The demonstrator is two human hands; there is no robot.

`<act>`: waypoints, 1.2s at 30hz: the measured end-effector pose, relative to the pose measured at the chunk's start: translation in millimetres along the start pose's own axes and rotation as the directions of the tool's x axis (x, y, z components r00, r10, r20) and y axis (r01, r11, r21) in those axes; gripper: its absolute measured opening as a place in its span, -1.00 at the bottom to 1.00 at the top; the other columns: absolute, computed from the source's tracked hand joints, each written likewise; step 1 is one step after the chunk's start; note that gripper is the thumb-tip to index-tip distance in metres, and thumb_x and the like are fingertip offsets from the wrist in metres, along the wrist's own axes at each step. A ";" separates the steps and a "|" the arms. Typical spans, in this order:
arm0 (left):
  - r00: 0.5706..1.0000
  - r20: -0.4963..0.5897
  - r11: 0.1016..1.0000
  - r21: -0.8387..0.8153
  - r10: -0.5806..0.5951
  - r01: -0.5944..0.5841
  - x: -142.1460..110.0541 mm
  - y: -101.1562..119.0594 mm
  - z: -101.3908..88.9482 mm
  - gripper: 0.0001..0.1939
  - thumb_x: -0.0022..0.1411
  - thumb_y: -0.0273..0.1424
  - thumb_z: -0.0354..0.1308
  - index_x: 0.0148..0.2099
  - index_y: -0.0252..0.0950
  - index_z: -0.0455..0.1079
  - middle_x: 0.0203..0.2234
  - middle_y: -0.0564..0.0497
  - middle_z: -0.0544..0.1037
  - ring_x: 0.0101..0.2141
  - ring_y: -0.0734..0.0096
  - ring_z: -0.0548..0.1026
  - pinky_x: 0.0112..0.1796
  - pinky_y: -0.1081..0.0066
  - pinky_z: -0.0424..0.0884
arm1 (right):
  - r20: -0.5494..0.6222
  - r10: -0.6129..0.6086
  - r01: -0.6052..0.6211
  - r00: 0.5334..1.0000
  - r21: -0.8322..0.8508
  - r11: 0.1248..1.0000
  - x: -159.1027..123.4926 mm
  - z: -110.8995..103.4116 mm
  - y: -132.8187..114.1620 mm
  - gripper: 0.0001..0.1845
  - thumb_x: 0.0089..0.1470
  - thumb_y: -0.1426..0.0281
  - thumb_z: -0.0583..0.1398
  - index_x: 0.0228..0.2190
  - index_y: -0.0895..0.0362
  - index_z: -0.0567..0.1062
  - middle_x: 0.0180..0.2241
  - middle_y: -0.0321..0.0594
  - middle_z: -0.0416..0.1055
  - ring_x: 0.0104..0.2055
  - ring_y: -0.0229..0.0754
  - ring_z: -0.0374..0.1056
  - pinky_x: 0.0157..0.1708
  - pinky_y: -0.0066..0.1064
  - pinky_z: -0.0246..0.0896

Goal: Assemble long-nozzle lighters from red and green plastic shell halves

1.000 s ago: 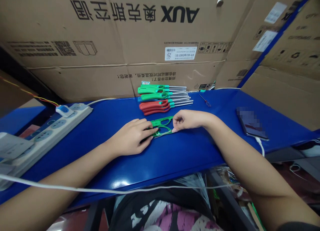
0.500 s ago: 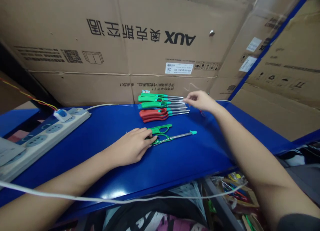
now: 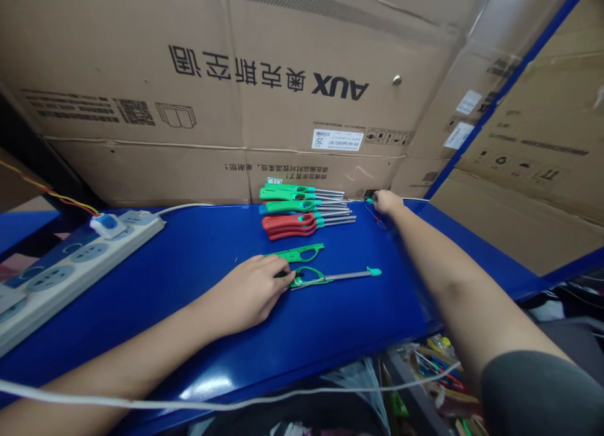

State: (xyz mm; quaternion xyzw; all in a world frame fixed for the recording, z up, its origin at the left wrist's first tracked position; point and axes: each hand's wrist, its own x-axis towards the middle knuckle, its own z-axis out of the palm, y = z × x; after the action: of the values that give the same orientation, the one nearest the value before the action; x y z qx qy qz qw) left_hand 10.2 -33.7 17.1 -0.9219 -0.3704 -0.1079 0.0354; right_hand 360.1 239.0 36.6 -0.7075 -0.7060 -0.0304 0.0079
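Observation:
My left hand (image 3: 257,289) is closed on an opened green gas lighter (image 3: 310,275), which lies on the blue tabletop. Its inner parts show, and its long metal tube ends in a teal tip (image 3: 374,272). Just behind it lies a separate green shell half (image 3: 301,253). At the back, by the cardboard, my right hand (image 3: 389,203) has its fingers closed at a small dark and green thing (image 3: 370,195) that I cannot make out. A thin tool like a small screwdriver (image 3: 376,218) lies beside that hand.
Several assembled lighters, green ones (image 3: 287,192) and red ones (image 3: 289,224), lie in a row near the cardboard wall (image 3: 278,121). A white power strip (image 3: 85,260) runs along the left. One white cable (image 3: 236,403) crosses in front; cluttered containers (image 3: 441,376) sit below the table edge.
My right hand has moved away from the lighters' metal tubes, back and to the right towards the cardboard. My left hand stays on the opened lighter. The view has shifted slightly.

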 end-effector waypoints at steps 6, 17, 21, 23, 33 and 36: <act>0.999 -0.045 1.000 0.007 -0.008 0.009 1.1 1.3 1.6 -0.68 0.42 -0.44 -0.04 0.01 -0.33 0.52 -0.18 -0.18 0.54 -0.17 0.14 0.53 -0.15 0.18 0.51 | -0.022 0.039 -0.036 0.999 0.120 0.992 -26.9 -36.8 -9.9 -0.81 0.09 0.44 0.25 -0.28 0.33 0.60 -0.21 0.19 0.55 -0.17 -0.02 0.47 -0.24 -0.35 0.24; 0.976 -0.174 0.986 -0.126 -0.127 0.106 3.4 2.3 14.1 -0.64 0.46 -0.27 -0.03 -0.03 -0.28 0.58 -0.18 -0.12 0.61 -0.15 0.20 0.56 -0.13 0.23 0.54 | -0.014 -0.557 0.524 0.831 0.359 0.772 -145.8 -50.1 -61.8 -0.85 0.03 0.33 0.26 -0.47 0.16 0.50 -0.44 -0.22 0.49 -0.41 -0.26 0.30 -0.41 -0.45 0.10; 0.966 -0.211 0.975 -0.192 -0.153 0.112 4.6 -0.3 18.3 -0.64 0.44 -0.22 0.01 -0.03 -0.27 0.58 -0.18 -0.10 0.62 -0.15 0.20 0.57 -0.12 0.24 0.54 | 0.321 -0.577 0.437 0.751 0.413 0.799 -137.5 -37.3 -44.9 -0.81 -0.03 0.31 0.31 -0.50 0.16 0.46 -0.46 -0.25 0.49 -0.43 -0.26 0.32 -0.42 -0.45 0.12; 0.961 -0.226 0.972 -0.208 -0.160 0.112 5.3 -0.9 19.5 -0.64 0.43 -0.19 0.03 -0.04 -0.27 0.58 -0.18 -0.10 0.62 -0.15 0.20 0.58 -0.12 0.24 0.53 | 0.316 -0.583 0.424 0.748 0.448 0.787 -132.8 -34.2 -39.3 -0.78 -0.04 0.27 0.32 -0.47 0.16 0.46 -0.43 -0.23 0.50 -0.40 -0.25 0.34 -0.40 -0.44 0.16; 0.962 -0.224 0.971 -0.213 -0.153 0.105 5.1 -1.8 19.9 -0.64 0.38 -0.12 0.11 -0.05 -0.25 0.59 -0.19 -0.09 0.62 -0.17 0.23 0.57 -0.14 0.26 0.54 | 0.267 -0.595 0.479 0.758 0.391 0.786 -135.7 -24.3 -50.1 -0.83 0.02 0.34 0.28 -0.50 0.15 0.44 -0.47 -0.24 0.47 -0.44 -0.27 0.28 -0.44 -0.43 0.10; 0.965 -0.216 0.969 -0.225 -0.151 0.101 4.4 -3.8 20.3 -0.67 0.38 -0.15 0.13 -0.05 -0.26 0.57 -0.19 -0.09 0.61 -0.16 0.23 0.57 -0.13 0.27 0.53 | 0.255 -0.616 0.481 0.746 0.434 0.762 -136.6 -23.8 -51.4 -0.83 0.01 0.33 0.29 -0.49 0.15 0.45 -0.47 -0.24 0.48 -0.45 -0.27 0.31 -0.44 -0.43 0.12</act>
State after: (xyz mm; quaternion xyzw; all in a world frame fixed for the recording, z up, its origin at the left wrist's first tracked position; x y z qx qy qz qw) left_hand 14.2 -25.0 -1.7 -0.8759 -0.4083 -0.2557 -0.0272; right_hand 307.8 101.5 51.4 -0.4433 -0.8662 0.2298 -0.0171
